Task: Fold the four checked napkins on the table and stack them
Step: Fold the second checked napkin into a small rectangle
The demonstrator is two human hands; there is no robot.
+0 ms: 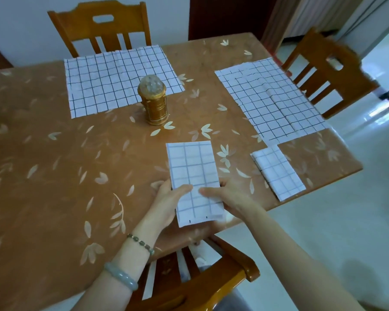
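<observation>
A folded checked napkin (192,169), a long narrow strip, lies near the table's front edge. My left hand (168,202) grips its near left side, thumb on top. My right hand (228,197) grips its near right side, thumb on top as well. A smaller folded napkin (278,171) rests to the right by the table's edge. One unfolded napkin (112,81) lies flat at the back left. Another unfolded napkin (272,102) with creases lies at the back right.
A gold jar with a clear domed lid (154,101) stands mid-table on the orange leaf-patterned tablecloth (54,164). Wooden chairs stand at the far side (99,25), the right side (328,70) and right below my arms (200,281).
</observation>
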